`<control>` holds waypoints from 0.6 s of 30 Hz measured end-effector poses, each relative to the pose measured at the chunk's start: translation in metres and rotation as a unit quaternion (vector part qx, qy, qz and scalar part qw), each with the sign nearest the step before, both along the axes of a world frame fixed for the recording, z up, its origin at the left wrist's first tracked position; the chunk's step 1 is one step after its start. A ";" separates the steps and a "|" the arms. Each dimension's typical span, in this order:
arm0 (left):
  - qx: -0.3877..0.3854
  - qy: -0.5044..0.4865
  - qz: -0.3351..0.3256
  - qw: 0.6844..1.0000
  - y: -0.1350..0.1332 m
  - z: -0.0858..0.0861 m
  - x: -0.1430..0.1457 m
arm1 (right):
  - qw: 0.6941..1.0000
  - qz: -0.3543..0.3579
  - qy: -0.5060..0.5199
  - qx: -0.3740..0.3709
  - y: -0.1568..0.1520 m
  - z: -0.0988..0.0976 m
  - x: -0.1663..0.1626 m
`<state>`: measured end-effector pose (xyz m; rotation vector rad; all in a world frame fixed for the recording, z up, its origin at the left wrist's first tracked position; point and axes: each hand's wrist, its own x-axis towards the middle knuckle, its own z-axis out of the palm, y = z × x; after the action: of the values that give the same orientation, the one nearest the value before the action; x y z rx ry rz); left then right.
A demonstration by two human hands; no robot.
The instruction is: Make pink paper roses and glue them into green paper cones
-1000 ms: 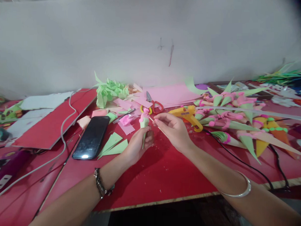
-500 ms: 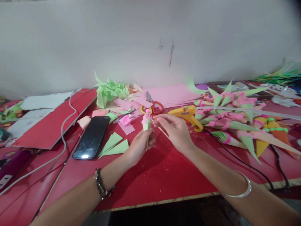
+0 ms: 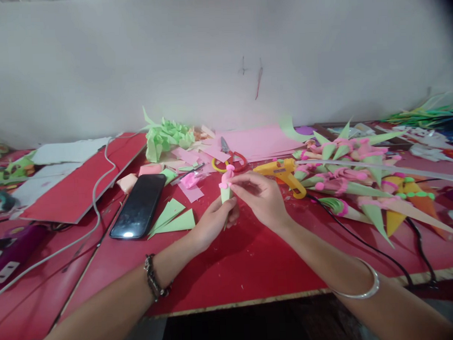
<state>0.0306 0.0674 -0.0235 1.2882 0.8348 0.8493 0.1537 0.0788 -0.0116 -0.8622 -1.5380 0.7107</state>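
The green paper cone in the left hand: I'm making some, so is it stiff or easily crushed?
Probably light and crushable: the green paper cone looks like thin rolled paper, held upright by the left hand. Laid down, its taper would likely make it roll in an arc.

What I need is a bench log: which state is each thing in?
Paper cone, upright, gripped in left hand.
Right hand, fingers pinched at the cone's pink top.
Phone, lying flat, screen dark.
Scissors, lying flat, blades seemingly shut.
Glue gun, lying on its side, unheld.
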 end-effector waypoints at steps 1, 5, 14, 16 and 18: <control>-0.001 0.000 -0.001 1.000 0.000 0.000 0.000 | 1.000 0.001 -0.008 0.005 0.000 0.000 0.000; 0.001 -0.005 0.005 1.000 -0.001 0.000 0.000 | 1.000 0.012 -0.020 0.010 0.001 0.000 0.000; 0.047 0.010 0.006 0.999 0.000 0.002 0.000 | 0.997 0.030 0.041 -0.057 0.003 0.001 0.000; 0.050 0.011 0.007 0.999 0.000 0.001 0.000 | 0.993 0.043 0.071 -0.082 0.003 0.000 -0.001; 0.055 0.009 0.006 0.998 0.000 0.001 -0.001 | 0.989 0.057 0.096 -0.102 0.003 -0.001 -0.002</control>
<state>0.0299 0.0675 -0.0230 1.3899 0.8198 0.9063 0.1517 0.0823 -0.0128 -0.8352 -1.3657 1.0187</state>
